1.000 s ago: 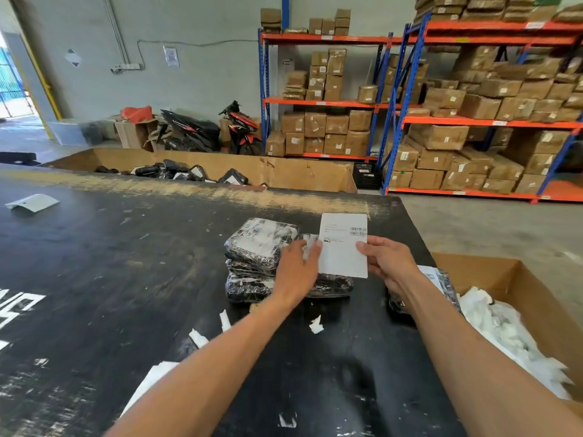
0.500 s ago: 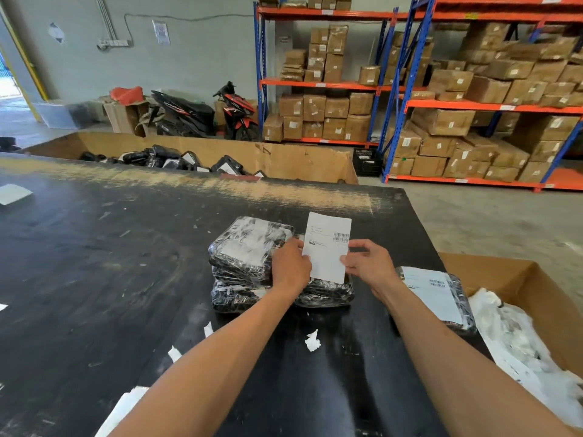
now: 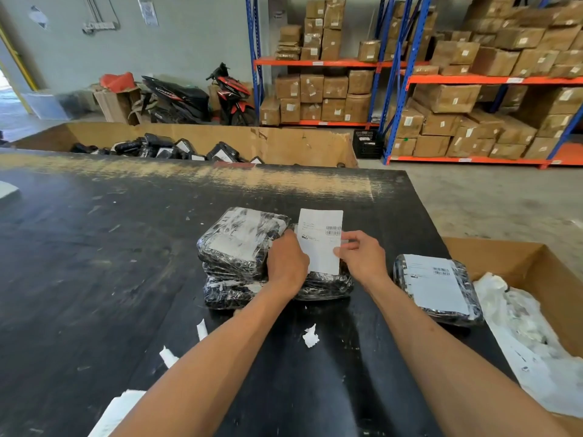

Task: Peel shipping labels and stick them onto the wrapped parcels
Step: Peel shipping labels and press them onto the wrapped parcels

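Fingers pinch label, both hands, L & R, above parcels

I'm seeing the parcel stack sitting mid-table, a labelled parcel lying to its right, a box standing beyond the table's right edge, shelving rising behind.

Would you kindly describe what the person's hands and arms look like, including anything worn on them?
Both the left hand and the right hand are bare, with no gloves, rings, watch or wristband visible. Both forearms are uncovered right to the bottom edge of the picture; no sleeve shows.
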